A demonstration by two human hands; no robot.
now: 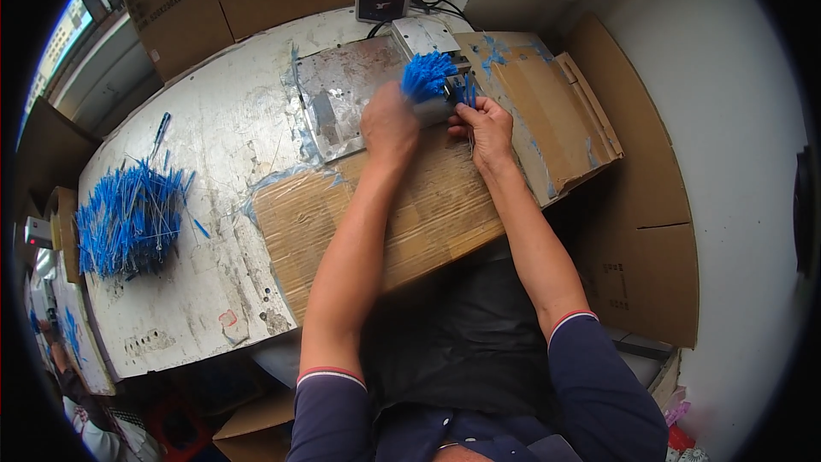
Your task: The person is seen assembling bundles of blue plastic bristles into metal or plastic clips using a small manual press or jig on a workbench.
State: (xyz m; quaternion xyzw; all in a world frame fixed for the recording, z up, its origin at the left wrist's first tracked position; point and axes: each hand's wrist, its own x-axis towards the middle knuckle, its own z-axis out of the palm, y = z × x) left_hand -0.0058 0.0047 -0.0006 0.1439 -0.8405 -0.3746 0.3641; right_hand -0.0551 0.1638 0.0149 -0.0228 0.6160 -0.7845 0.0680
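L hand [391,120] blurred, fingers hidden, opening & hold can't tell | bundle [428,75], blue, lies just beyond & right of L hand, by plate [346,90]; L nearer | R hand [486,130], thumb & fingertips pinched nr.-closed on few blue strips [467,91], right of bundle, long axis approx. away fr. wearer

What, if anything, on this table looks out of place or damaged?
One blue strip lies alone, just right of the big blue pile, perhaps fallen from it. The white tabletop is scuffed and stained, so looks worn.
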